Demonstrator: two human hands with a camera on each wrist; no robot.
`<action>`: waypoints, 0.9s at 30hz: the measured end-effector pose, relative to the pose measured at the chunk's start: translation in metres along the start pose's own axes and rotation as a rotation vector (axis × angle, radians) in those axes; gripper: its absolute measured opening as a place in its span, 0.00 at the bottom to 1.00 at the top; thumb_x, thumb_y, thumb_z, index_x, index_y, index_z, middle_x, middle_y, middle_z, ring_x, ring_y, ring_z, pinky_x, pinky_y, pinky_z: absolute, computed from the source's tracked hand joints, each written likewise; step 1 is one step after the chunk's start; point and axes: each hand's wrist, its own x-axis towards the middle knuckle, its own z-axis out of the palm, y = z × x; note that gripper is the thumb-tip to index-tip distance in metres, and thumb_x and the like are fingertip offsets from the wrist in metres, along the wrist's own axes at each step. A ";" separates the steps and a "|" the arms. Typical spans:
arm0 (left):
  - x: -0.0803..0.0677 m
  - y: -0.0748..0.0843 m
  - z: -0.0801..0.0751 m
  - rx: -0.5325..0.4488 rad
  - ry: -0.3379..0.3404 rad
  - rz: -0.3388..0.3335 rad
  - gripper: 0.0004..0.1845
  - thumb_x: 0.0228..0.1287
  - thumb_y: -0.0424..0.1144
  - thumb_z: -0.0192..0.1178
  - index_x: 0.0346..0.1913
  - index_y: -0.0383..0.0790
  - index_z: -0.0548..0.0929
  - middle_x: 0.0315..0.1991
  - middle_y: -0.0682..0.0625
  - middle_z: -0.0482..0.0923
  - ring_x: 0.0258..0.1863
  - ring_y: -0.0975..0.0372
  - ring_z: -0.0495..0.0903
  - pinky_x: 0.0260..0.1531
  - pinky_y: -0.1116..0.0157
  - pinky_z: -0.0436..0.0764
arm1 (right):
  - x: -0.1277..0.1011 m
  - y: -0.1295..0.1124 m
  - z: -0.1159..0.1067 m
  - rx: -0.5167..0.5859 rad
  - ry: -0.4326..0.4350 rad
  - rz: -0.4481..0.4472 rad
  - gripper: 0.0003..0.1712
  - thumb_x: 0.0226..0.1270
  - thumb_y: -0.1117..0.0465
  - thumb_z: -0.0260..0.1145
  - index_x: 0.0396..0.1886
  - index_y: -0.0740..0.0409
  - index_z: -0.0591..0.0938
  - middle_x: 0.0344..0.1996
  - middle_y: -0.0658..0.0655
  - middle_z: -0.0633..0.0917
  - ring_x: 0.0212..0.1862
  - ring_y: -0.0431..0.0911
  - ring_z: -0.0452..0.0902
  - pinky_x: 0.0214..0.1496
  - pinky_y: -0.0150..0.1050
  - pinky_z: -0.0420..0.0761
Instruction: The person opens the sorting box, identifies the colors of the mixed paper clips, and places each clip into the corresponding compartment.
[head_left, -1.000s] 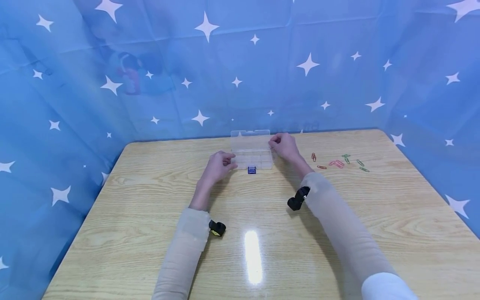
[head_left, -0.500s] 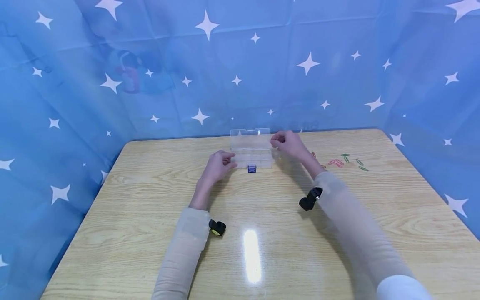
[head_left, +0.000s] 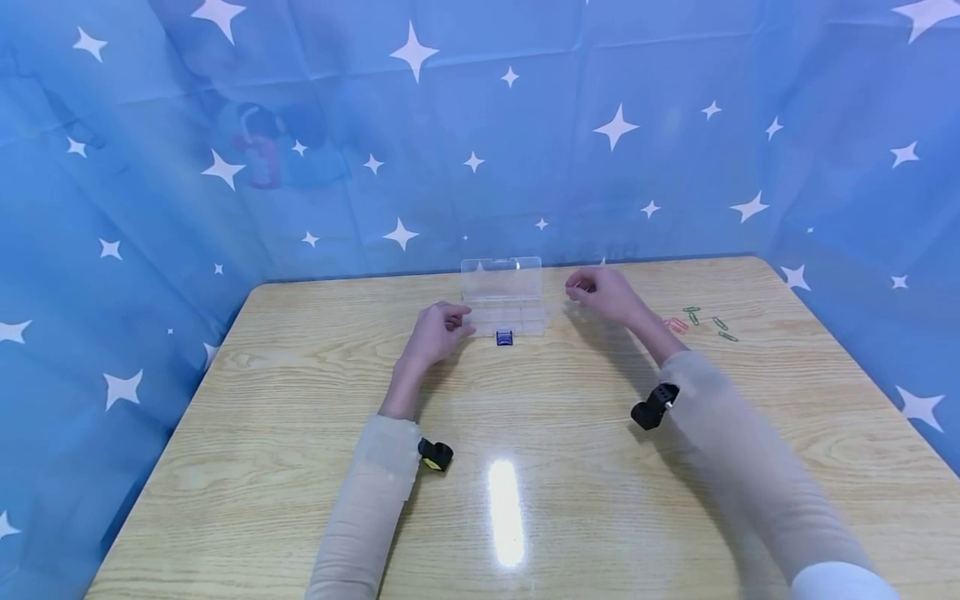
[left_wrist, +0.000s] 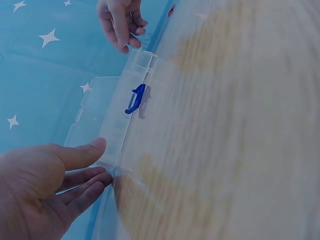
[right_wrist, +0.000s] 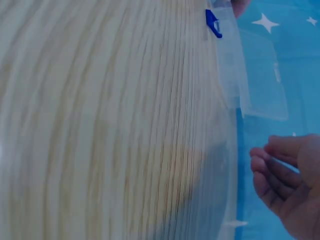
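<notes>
A clear plastic box with compartments stands at the table's back edge, its lid raised. On its front is a blue latch. My left hand holds the left end of the box; in the left wrist view its thumb and fingers lie about the corner. To the right of the box and apart from it, my right hand is in the air. The right wrist view shows its fingers loosely curled, with nothing seen between them.
Pink paper clips and several green paper clips lie on the wooden table beyond the right forearm. A red object shows in the left wrist view. A blue star-patterned curtain hangs behind.
My right hand has moved right, away from the box's lid, and now covers the red paper clips in the head view. The left hand and the box have stayed in place.
</notes>
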 end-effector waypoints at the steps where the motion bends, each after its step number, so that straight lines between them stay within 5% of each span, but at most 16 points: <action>1: 0.000 0.000 0.000 -0.001 0.001 0.000 0.20 0.70 0.34 0.65 0.62 0.32 0.81 0.49 0.39 0.80 0.50 0.51 0.81 0.52 0.58 0.82 | -0.002 0.002 -0.002 -0.005 0.000 -0.005 0.16 0.76 0.63 0.61 0.54 0.71 0.82 0.43 0.67 0.86 0.42 0.57 0.83 0.45 0.48 0.82; 17: -0.001 0.000 -0.003 -0.046 -0.002 -0.015 0.19 0.70 0.34 0.65 0.61 0.32 0.82 0.50 0.40 0.80 0.50 0.52 0.81 0.52 0.58 0.82 | -0.038 0.027 -0.034 -0.100 -0.024 -0.011 0.18 0.79 0.57 0.60 0.55 0.67 0.82 0.46 0.65 0.85 0.45 0.57 0.81 0.48 0.54 0.79; 27: -0.001 0.000 -0.002 -0.055 -0.002 -0.018 0.19 0.70 0.34 0.65 0.61 0.33 0.82 0.49 0.40 0.80 0.50 0.52 0.81 0.51 0.58 0.82 | -0.058 0.043 -0.053 -0.140 -0.043 0.011 0.13 0.75 0.60 0.63 0.48 0.66 0.85 0.36 0.60 0.87 0.36 0.49 0.82 0.38 0.43 0.79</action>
